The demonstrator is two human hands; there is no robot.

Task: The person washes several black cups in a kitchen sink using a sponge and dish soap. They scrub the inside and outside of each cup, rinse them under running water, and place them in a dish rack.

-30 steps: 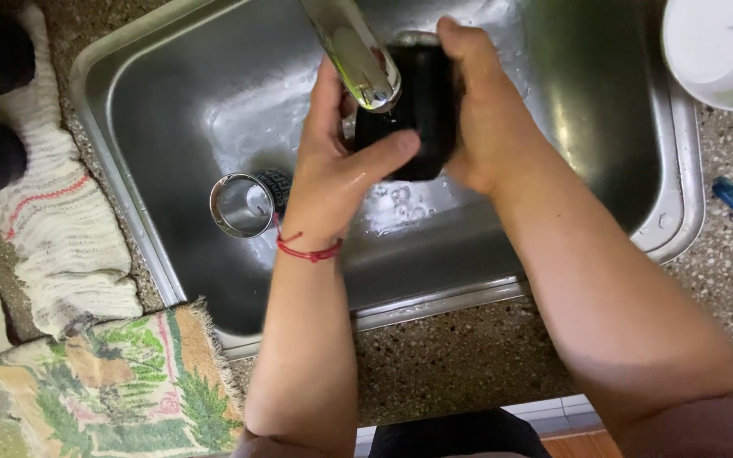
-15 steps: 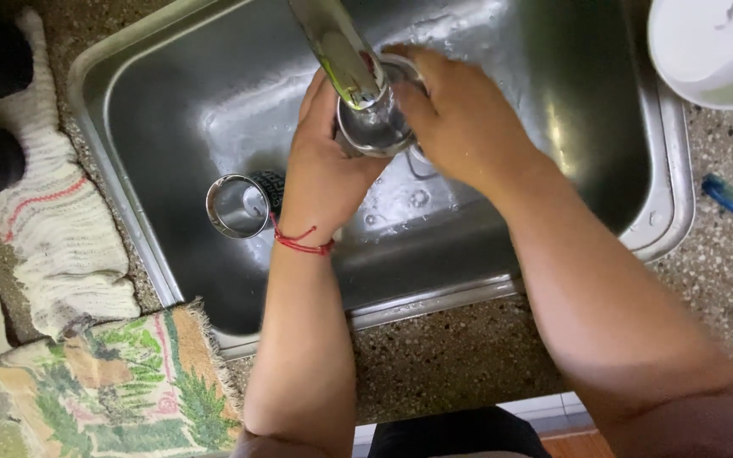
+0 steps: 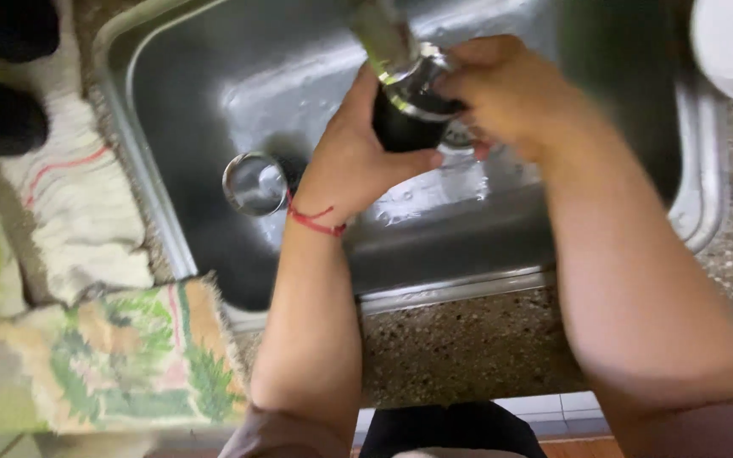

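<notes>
The left hand (image 3: 351,165) holds a closed grip around the dark cup (image 3: 405,127), upper centre of the frame, directly under the faucet spout (image 3: 381,38). The right hand (image 3: 506,93) closes over the cup's metal rim; its fingertips are blurred. Risk: wet skin on a smooth wall may let the cup slip and strike the sink (image 3: 180,110) below. Risk: the rim sits touching or just beside the spout and may knock against it. A round metal strainer (image 3: 254,182) lies left of the wrist. Towels (image 3: 86,212) cover the surface at left.
</notes>
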